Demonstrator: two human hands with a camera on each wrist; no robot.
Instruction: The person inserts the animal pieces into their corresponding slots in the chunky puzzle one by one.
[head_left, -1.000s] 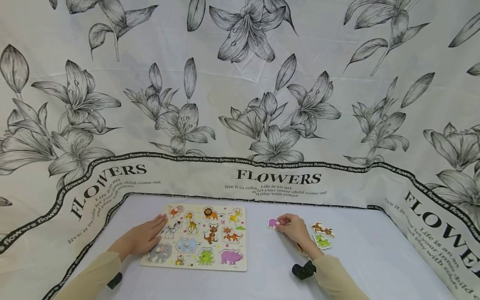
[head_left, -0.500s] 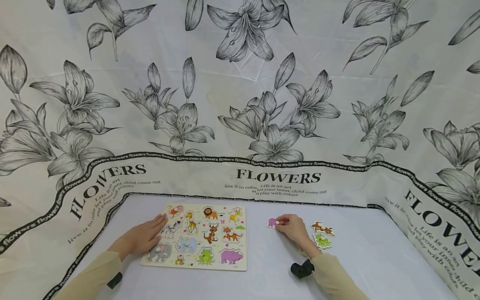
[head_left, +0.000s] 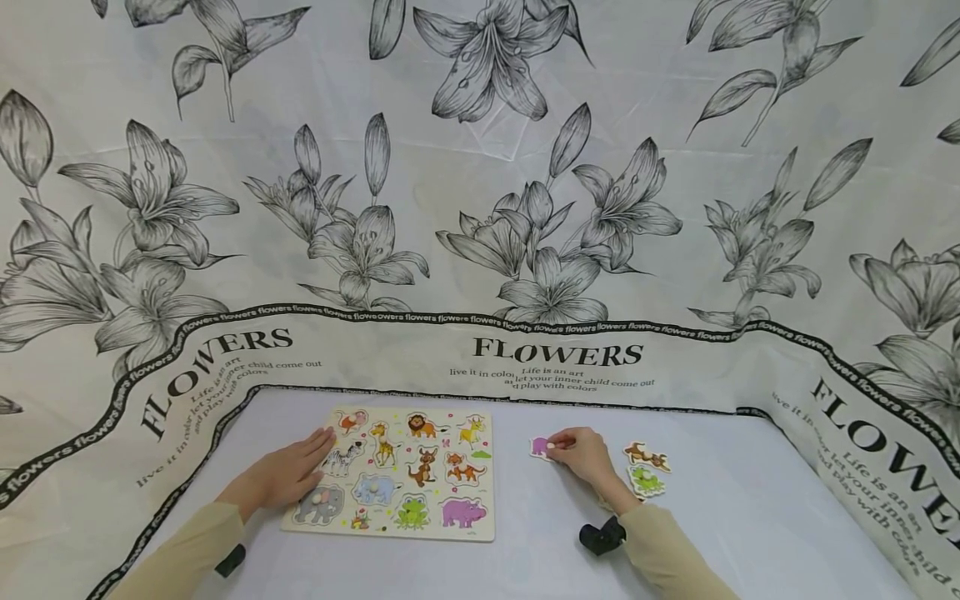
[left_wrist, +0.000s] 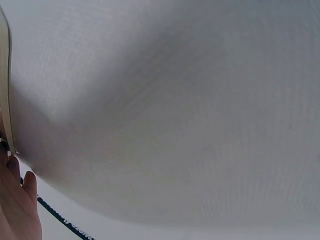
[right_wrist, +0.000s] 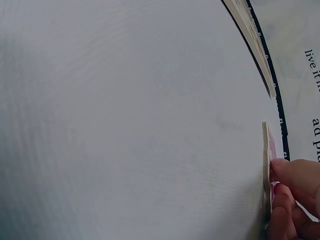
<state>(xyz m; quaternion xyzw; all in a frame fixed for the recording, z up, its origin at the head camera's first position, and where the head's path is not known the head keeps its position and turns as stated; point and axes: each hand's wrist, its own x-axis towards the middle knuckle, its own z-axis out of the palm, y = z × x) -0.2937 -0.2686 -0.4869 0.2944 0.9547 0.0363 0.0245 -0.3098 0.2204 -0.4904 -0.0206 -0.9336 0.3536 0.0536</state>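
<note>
My right hand (head_left: pixel 588 458) pinches a purple hippo puzzle piece (head_left: pixel 538 447) by its knob, right of the wooden animal puzzle board (head_left: pixel 489 487). In the right wrist view, thumb and fingers hold the thin hippo piece (right_wrist: pixel 266 165) edge-on to the camera. My left hand (head_left: pixel 292 468) rests along the board's left edge with its fingers straight; the left wrist view catches only part of the left hand (left_wrist: pixel 20 210) beside the board's edge (left_wrist: pixel 5 75). A grey elephant piece (head_left: pixel 318 505) and a pale blue animal piece (head_left: pixel 372 490) with knobs sit on the board.
Right of my right hand lie a brown animal piece (head_left: pixel 647 456) and a green frog piece (head_left: pixel 645 482). Another piece is mostly hidden under my right wrist. The white cloth table (head_left: pixel 750 517) ends at a floral curtain (head_left: pixel 555 358) behind.
My right hand has shifted slightly left, carrying the hippo piece toward the board. My left hand and the board have stayed in place.
</note>
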